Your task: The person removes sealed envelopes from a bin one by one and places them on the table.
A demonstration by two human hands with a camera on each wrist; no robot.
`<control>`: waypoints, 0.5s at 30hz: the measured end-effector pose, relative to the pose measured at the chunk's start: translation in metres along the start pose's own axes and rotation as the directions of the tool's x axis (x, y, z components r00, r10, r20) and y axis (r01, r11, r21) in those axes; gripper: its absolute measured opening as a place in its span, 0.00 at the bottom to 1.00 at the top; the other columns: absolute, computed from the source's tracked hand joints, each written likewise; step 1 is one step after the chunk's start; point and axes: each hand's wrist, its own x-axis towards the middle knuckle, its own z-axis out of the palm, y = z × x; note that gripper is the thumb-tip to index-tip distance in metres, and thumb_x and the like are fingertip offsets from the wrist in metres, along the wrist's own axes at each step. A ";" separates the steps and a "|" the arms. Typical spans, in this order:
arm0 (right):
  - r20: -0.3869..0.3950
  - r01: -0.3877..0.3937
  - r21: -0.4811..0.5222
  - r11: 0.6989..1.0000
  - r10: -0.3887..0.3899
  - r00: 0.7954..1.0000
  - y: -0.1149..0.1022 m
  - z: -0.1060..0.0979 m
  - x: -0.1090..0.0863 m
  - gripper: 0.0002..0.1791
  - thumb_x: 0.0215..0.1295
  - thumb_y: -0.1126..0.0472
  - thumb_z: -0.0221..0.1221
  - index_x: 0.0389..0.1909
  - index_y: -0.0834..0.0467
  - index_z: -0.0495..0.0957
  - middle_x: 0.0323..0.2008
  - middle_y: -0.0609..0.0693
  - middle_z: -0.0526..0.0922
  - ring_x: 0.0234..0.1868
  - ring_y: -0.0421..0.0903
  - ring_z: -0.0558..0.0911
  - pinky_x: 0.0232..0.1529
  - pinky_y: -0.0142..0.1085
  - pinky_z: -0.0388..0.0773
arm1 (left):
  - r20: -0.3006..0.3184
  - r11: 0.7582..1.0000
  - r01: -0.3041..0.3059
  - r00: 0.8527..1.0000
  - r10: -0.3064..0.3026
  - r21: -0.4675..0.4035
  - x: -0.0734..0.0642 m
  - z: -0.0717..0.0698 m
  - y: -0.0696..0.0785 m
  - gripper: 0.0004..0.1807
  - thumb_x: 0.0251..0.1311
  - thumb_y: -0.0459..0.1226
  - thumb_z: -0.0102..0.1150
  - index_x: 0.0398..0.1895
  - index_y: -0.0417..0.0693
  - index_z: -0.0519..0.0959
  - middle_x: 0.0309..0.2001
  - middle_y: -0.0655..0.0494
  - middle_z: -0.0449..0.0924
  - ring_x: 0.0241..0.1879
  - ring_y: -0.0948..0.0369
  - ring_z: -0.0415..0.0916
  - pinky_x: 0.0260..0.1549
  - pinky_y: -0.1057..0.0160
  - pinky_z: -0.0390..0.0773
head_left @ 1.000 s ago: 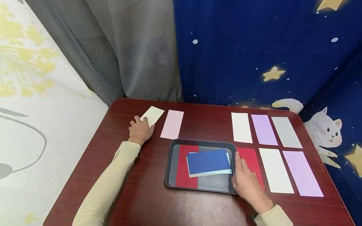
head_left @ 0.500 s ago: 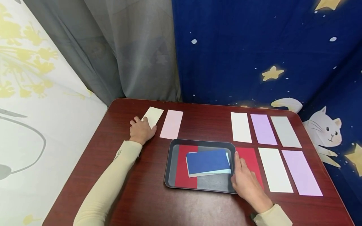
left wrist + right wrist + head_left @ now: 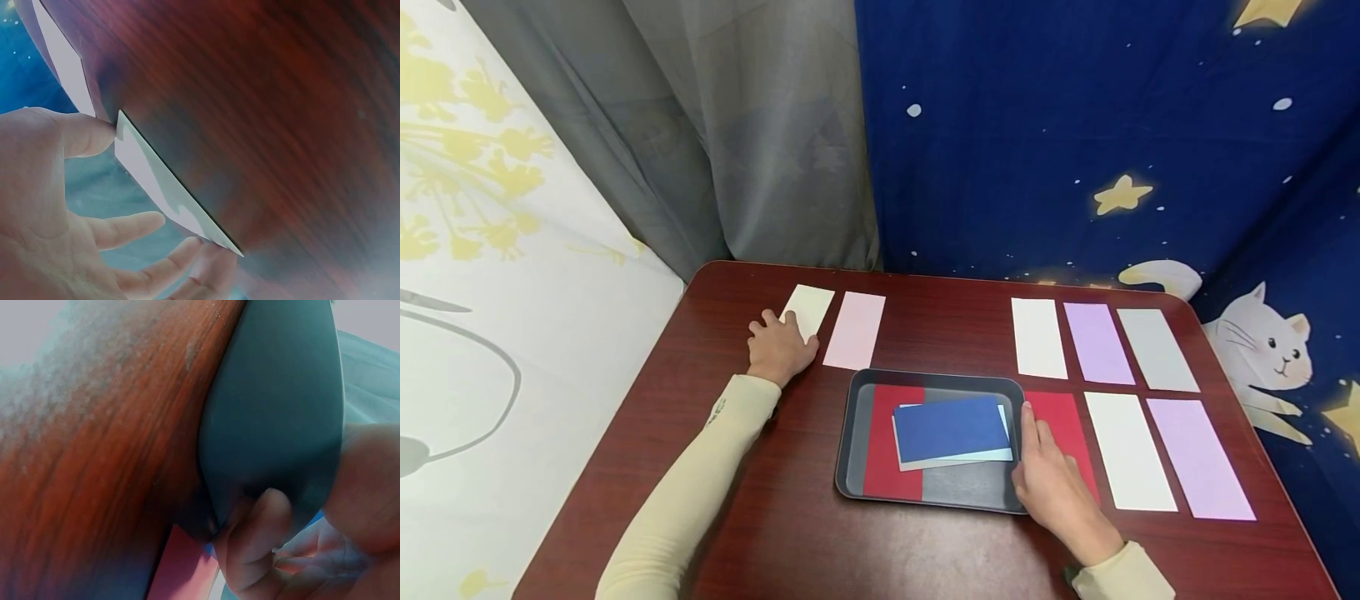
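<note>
My left hand (image 3: 781,350) rests with spread fingers on the near end of a cream card (image 3: 808,310), which lies flat at the table's far left. In the left wrist view, the thumb (image 3: 90,134) touches one corner of that card and fingertips meet its other end. A pale pink card (image 3: 855,330) lies just to its right. My right hand (image 3: 1054,483) grips the right rim of a dark grey tray (image 3: 880,377); in the right wrist view, curled fingers (image 3: 259,531) are against the tray wall. Inside the tray are a red card (image 3: 887,483), a blue card (image 3: 955,429) and paler cards partly beneath the blue one.
Right of the tray, a red card (image 3: 1063,425) lies partly behind my right hand. Beyond it are white cards (image 3: 1131,450), lilac cards (image 3: 1201,458) and a light grey card (image 3: 1159,350) in two rows. Curtains (image 3: 1000,167) hang behind the table's far edge.
My left hand has shifted slightly right, and the cream card has turned a little, now closer to parallel with the pink card. The right hand and tray stay put.
</note>
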 end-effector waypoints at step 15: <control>-0.027 0.020 0.003 1.000 -0.020 0.999 0.002 0.004 0.002 0.49 0.61 0.76 0.65 0.82 0.78 0.53 0.57 0.72 0.75 0.19 0.47 0.69 0.20 0.40 0.71 | -0.024 1.000 -0.003 1.000 0.003 -0.014 -0.002 -0.001 0.002 0.41 0.76 0.55 0.56 0.75 0.28 0.69 0.66 0.20 0.64 0.62 0.25 0.67 0.53 0.27 0.78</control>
